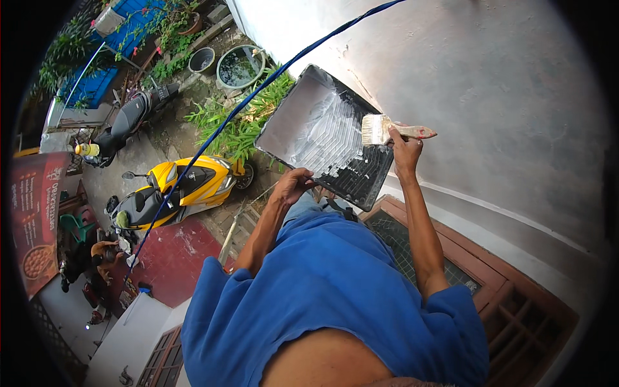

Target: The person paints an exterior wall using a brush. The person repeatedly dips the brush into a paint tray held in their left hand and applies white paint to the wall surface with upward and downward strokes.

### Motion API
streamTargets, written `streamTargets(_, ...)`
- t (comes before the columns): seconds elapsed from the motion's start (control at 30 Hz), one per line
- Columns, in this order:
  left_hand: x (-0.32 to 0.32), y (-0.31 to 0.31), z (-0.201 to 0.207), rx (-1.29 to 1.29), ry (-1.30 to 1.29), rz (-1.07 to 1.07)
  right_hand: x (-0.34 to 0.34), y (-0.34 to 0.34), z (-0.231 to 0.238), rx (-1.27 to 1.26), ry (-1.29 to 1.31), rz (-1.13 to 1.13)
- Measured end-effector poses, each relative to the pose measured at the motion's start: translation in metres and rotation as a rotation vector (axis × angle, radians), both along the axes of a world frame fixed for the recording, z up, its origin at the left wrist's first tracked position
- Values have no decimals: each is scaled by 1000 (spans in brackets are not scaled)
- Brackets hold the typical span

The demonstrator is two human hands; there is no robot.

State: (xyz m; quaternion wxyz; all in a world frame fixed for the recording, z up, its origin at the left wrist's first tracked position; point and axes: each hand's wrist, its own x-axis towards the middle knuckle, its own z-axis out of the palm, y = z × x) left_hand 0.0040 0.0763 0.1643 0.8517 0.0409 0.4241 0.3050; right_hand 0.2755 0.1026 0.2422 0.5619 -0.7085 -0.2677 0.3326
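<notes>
My left hand is closed on the near left edge of a black paint tray, thumb on the rim and fingers underneath. White-grey paint fills the tray's far, deeper end and smears its ribbed slope. My right hand grips a flat paintbrush by its worn wooden handle. The brush's pale, paint-caked bristles point left, over the right side of the tray. Whether they touch the tray I cannot tell.
A patchy grey-white wall rises on the right, above a brown wooden window frame. A dark blue cable crosses overhead. Far below are a yellow scooter, a dark motorcycle, green plants and a round water tub.
</notes>
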Motion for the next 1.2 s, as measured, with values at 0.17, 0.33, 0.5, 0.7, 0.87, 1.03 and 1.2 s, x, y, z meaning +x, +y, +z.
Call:
streamTargets(0.17,0,-2,13,25,3,18,-29,2,12,12,15,85)
streamTargets(0.33,-1,-5,5,14,46,63,-66,22,18,68,-347,267)
streamTargets(0.5,-4,-2,15,79,-35,32,-115,39,0,181,-341,418)
streamTargets(0.7,-6,-1,15,5,-45,23,-159,44,-10,280,-472,468)
streamTargets(0.87,-4,1,23,-6,1,74,-169,45,-10,319,-476,494)
streamTargets(1.03,-5,1,33,84,16,8,-177,48,-8,357,-598,549)
streamTargets(1.2,-8,0,9,140,-47,-59,-177,43,-8,285,-487,525)
